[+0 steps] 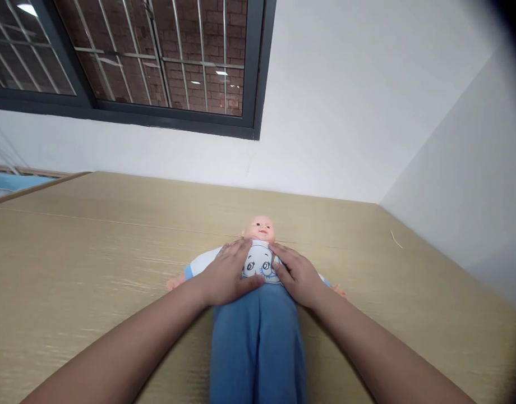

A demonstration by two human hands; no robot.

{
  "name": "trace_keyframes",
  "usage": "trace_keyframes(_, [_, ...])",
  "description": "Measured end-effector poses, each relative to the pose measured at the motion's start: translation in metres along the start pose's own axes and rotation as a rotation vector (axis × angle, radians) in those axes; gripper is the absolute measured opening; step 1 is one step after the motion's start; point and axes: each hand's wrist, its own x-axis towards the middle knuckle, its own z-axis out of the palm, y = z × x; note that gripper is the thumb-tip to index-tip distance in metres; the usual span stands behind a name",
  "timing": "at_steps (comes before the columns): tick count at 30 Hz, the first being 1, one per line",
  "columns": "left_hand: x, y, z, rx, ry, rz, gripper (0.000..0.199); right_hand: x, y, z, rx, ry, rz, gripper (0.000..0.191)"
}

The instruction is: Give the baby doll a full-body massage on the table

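A baby doll lies face up on the wooden table, its arms spread out to both sides. It wears a white shirt with a printed cartoon face and blue cuffs, and long blue trousers that run toward me. My left hand rests on the left side of the shirt, fingers stretched up toward the doll's neck and thumb out across the waist. On the shirt's right side lies my right hand, fingers extended, thumb apart. Neither hand holds anything.
A white wall rises behind the table, with a dark-framed barred window at the upper left. Another wall stands on the right. A thin pale strand lies on the table at the right. Something light blue shows past the left edge.
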Motion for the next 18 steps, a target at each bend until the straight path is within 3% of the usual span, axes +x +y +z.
trace_keyframes(4, [0.000, -0.002, -0.002, -0.025, -0.001, 0.029, 0.090, -0.001, -0.006, -0.004, -0.053, 0.119, -0.042, 0.043])
trace_keyframes(7, [0.000, -0.004, -0.001, -0.058, 0.024, 0.047, 0.095, -0.008, -0.033, -0.015, -0.032, 0.164, -0.246, 0.041])
trace_keyframes(8, [0.000, -0.006, -0.001, -0.074, 0.035, 0.063, 0.094, -0.011, -0.046, -0.018, 0.026, 0.123, -0.345, 0.043])
trace_keyframes(10, [-0.001, -0.010, -0.002, -0.109, 0.040, 0.097, 0.095, -0.018, -0.073, -0.023, 0.197, -0.084, -0.540, 0.042])
trace_keyframes(12, [-0.001, -0.015, -0.005, -0.138, -0.001, 0.113, 0.103, -0.024, -0.093, -0.023, 0.316, -0.214, -0.636, 0.032])
trace_keyframes(15, [-0.001, -0.023, -0.008, -0.156, -0.078, 0.104, 0.116, -0.025, -0.098, -0.018, 0.257, -0.271, -0.623, 0.033])
trace_keyframes(18, [0.000, -0.028, -0.009, -0.165, -0.084, 0.107, 0.116, -0.019, -0.077, -0.016, 0.099, -0.272, -0.555, 0.046])
